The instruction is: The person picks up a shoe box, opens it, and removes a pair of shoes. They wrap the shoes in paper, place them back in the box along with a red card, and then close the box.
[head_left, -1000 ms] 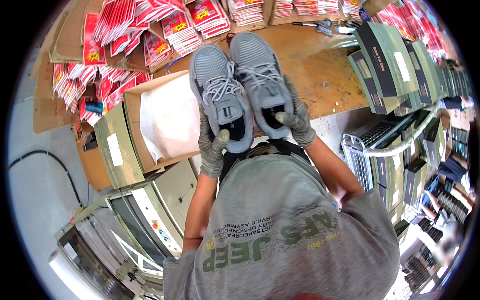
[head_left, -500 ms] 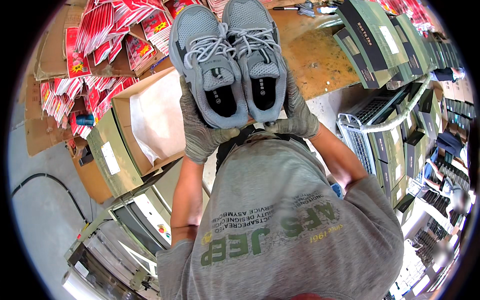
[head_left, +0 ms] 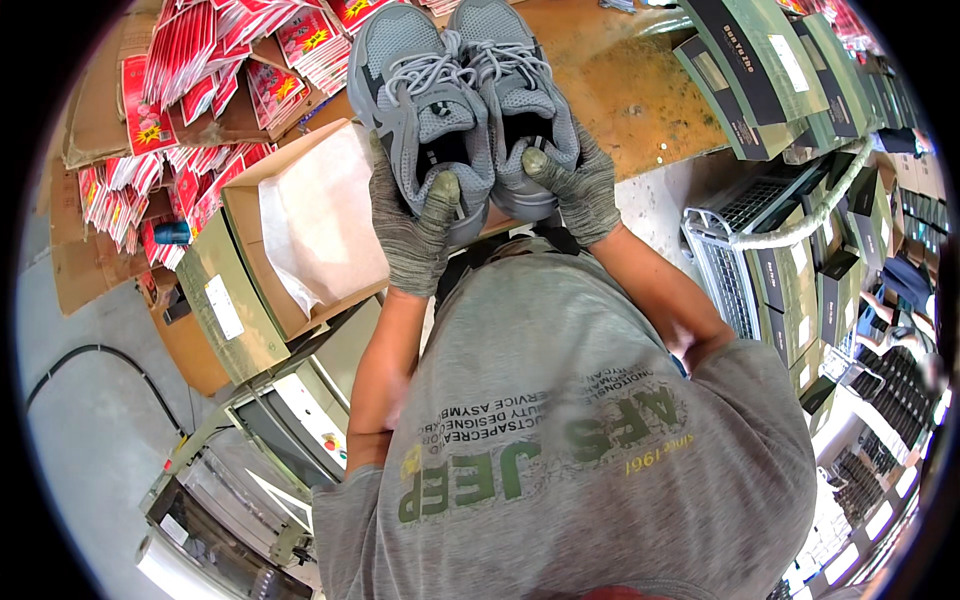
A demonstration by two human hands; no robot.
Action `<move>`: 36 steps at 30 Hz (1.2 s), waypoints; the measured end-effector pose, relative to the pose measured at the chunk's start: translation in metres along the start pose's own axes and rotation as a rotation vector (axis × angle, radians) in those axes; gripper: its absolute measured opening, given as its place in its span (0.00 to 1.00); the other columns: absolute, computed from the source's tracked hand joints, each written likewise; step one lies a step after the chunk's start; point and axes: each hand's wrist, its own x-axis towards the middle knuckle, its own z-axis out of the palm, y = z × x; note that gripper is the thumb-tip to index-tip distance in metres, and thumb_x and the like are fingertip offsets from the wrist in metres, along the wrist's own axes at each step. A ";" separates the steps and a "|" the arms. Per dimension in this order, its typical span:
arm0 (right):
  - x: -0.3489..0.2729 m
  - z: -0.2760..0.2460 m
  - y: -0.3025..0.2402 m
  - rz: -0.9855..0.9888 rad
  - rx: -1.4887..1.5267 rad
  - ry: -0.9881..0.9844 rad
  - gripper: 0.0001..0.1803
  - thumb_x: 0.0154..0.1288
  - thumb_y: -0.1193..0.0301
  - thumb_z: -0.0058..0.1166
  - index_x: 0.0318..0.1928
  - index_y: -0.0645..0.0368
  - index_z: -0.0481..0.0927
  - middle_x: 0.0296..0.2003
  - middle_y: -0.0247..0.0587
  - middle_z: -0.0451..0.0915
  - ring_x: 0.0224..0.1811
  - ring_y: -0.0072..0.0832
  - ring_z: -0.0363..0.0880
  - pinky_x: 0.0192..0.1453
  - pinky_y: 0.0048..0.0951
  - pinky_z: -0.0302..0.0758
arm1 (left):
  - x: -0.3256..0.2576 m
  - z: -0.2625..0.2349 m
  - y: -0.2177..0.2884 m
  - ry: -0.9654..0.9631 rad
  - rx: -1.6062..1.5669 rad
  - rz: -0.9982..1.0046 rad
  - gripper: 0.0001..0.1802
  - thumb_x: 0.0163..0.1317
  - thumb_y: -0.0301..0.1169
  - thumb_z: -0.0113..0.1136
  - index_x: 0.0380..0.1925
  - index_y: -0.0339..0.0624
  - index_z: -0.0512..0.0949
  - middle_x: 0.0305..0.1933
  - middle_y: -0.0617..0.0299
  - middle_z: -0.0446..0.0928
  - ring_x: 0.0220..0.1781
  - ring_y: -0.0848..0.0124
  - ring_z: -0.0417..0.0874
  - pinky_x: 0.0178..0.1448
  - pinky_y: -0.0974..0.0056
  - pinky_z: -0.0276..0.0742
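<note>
A pair of grey sneakers with pale laces is held up side by side, toes pointing away from me. My left hand (head_left: 418, 222), in a grey knit glove, grips the left sneaker (head_left: 412, 85) around its heel, thumb at the collar. The right sneaker (head_left: 508, 85) is in my gloved right hand (head_left: 580, 188), whose thumb tip lies at the heel opening. Both fingers' undersides are hidden by the shoes. Close to my left hand is an open shoebox (head_left: 262, 235) with white tissue paper (head_left: 325, 215) inside.
Heaps of red printed packets (head_left: 180, 60) lie on cardboard at the upper left. A worn wooden table (head_left: 640, 100) is beyond the shoes. Green shoeboxes (head_left: 755, 75) are stacked at the right, above a wire cart (head_left: 720, 280). A machine (head_left: 230, 490) stands lower left; another person is at far right.
The sneakers have tilted, their heels now showing more toward me. Both thumbs have moved up from below the heels to the heel collars.
</note>
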 end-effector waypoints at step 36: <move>0.122 0.085 -0.153 0.033 -1.345 -1.113 0.26 0.62 0.60 0.69 0.60 0.54 0.84 0.43 0.43 0.90 0.41 0.32 0.87 0.49 0.34 0.83 | -0.028 0.027 -0.135 -0.663 0.403 0.108 0.26 0.60 0.35 0.63 0.59 0.40 0.81 0.62 0.44 0.79 0.67 0.47 0.76 0.73 0.53 0.70</move>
